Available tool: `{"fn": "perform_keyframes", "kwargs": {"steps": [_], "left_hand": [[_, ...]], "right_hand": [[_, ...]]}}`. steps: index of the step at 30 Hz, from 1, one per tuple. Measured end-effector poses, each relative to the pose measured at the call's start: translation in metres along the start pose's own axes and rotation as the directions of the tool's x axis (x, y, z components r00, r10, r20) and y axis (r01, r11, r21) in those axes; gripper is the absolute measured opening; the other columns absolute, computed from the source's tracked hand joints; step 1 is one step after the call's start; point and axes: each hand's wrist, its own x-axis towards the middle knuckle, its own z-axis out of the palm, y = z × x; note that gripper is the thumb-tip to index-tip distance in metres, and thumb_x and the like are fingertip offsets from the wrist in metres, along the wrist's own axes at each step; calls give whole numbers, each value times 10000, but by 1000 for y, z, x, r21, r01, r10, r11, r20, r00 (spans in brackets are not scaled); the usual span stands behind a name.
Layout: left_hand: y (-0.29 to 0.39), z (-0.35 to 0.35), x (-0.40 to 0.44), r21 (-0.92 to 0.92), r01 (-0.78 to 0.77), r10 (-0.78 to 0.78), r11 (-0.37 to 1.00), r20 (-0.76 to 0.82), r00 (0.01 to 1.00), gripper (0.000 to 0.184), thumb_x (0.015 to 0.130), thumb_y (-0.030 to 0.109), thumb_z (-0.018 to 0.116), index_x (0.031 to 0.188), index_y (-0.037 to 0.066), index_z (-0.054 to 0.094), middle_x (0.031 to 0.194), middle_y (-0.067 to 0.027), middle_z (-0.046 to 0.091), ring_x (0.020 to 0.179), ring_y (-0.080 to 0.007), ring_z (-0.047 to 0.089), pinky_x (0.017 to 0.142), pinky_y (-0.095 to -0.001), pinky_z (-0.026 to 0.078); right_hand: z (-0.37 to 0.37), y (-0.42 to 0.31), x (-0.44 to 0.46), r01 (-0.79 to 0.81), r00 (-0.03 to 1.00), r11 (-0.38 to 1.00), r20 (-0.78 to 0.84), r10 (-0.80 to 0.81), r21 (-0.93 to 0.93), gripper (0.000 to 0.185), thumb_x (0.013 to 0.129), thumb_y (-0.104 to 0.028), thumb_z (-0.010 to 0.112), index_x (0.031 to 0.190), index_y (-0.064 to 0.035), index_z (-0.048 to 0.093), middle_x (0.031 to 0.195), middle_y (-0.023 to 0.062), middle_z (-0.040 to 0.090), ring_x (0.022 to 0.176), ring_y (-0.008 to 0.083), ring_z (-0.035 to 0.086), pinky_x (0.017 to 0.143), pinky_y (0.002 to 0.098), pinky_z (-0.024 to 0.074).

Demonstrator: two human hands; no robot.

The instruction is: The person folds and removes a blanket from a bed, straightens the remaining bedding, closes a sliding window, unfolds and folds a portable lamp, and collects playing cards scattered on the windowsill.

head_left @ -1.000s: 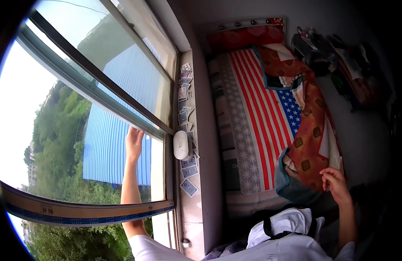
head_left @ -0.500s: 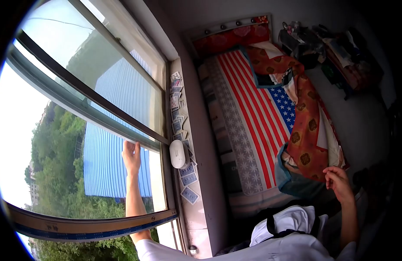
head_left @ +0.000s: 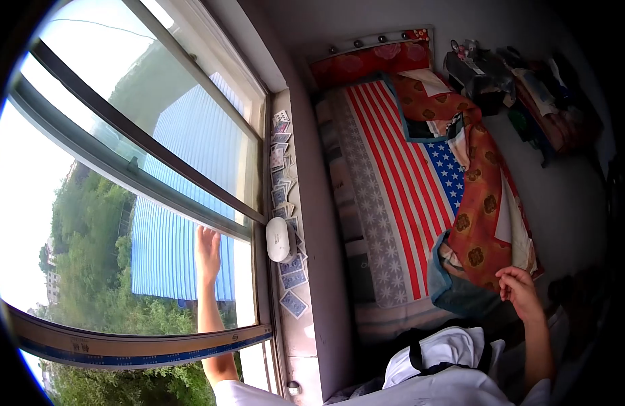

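My left arm reaches out through the window opening, passing behind the tan and blue lower bar (head_left: 143, 348). At its end my left hand (head_left: 207, 256) has its fingers up against the lower edge of the window sash (head_left: 157, 193), seemingly hooked on it; the fingertips are partly hidden. My right hand (head_left: 521, 292) hangs in the air before the bed's near right corner, fingers loosely bent and apart, holding nothing. Closest to it is the folded orange patterned blanket (head_left: 476, 254). On the sill (head_left: 304, 338), a white oval case (head_left: 280, 239) sits beside scattered playing cards (head_left: 293, 304).
A bed with a striped, starred sheet (head_left: 393, 196) stands to the right below the red headboard (head_left: 373, 64). A white and black bag or cloth (head_left: 437, 355) lies close to me. Dark piled belongings (head_left: 481, 78) stand at the back right. Outside are a blue corrugated roof (head_left: 167, 264) and trees.
The view has shifted slightly. My left hand sits a little lower in the picture, still at the sash edge. My right hand has moved slightly left and down, its fingers still loosely bent.
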Motion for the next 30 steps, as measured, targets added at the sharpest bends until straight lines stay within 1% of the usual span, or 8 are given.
{"fn": "perform_keyframes", "kwargs": {"steps": [5, 8, 10, 14, 20, 23, 26, 30], "left_hand": [[32, -29, -59, -237, 162, -182, 958, -65, 981, 438, 1068, 312, 443, 1408, 37, 473, 1357, -164, 576, 1232, -299, 593, 1026, -398, 494], [58, -50, -110, -401, 166, -268, 901, -213, 940, 474, 1073, 350, 419, 1383, -3, 478, 1332, -185, 585, 1165, -270, 630, 974, -364, 523], [64, -63, -138, -457, 203, -378, 866, -333, 864, 502, 1054, 386, 450, 1369, -2, 489, 1327, -198, 586, 1160, -311, 627, 992, -419, 515], [115, -68, -174, -372, 232, -379, 899, -395, 837, 632, 992, 432, 554, 1414, -22, 432, 1400, -240, 513, 1273, -374, 537, 1087, -495, 430], [152, -80, -168, -397, 369, -507, 840, -334, 795, 558, 1031, 348, 501, 1434, -23, 396, 1422, -238, 494, 1302, -368, 512, 1117, -484, 394], [125, -89, -149, -311, 330, -420, 891, -293, 859, 516, 1029, 331, 527, 1402, -15, 439, 1408, -250, 504, 1287, -368, 532, 1107, -487, 409], [99, -94, -123, -418, 269, -384, 868, -221, 897, 448, 1040, 229, 521, 1411, -14, 452, 1404, -210, 529, 1288, -332, 542, 1072, -439, 452], [76, -88, -82, -255, 312, -341, 915, -77, 937, 477, 996, 197, 605, 1402, -19, 478, 1369, -164, 574, 1258, -270, 574, 1007, -366, 498]], "right_hand": [[-11, -2, 19, -21, 996, 1000, 85, 21, 5, 120, 973, -108, 565, 1005, -31, 652, 748, 8, 589, 602, 100, 564, 544, 232, 459], [-21, 2, 36, -24, 987, 1000, 161, 21, 18, 121, 980, -113, 567, 1022, -42, 654, 754, -8, 600, 601, 86, 574, 549, 215, 468], [-23, 1, 45, -26, 976, 999, 215, 17, 38, 119, 981, -108, 565, 1018, -41, 656, 752, -11, 602, 610, 80, 584, 552, 206, 474], [-26, -2, 58, -61, 957, 998, 285, 50, 32, 121, 978, -107, 564, 1018, -39, 655, 746, -18, 601, 614, 74, 585, 553, 205, 472], [-35, 9, 72, -47, 923, 996, 386, 13, 77, 134, 984, -96, 549, 1023, -18, 651, 773, 9, 598, 628, 93, 571, 567, 229, 468], [-37, 7, 69, -6, 929, 993, 367, -37, 115, 133, 985, -110, 549, 1024, -27, 645, 742, -3, 594, 611, 81, 570, 560, 219, 453], [-41, 9, 66, 5, 949, 993, 311, -43, 120, 121, 987, -99, 540, 1033, -27, 626, 749, 3, 578, 621, 87, 554, 553, 234, 445], [-39, 13, 53, 12, 973, 993, 229, -38, 117, 115, 991, -102, 541, 1031, -38, 628, 753, -4, 568, 600, 86, 546, 537, 233, 428]]}}
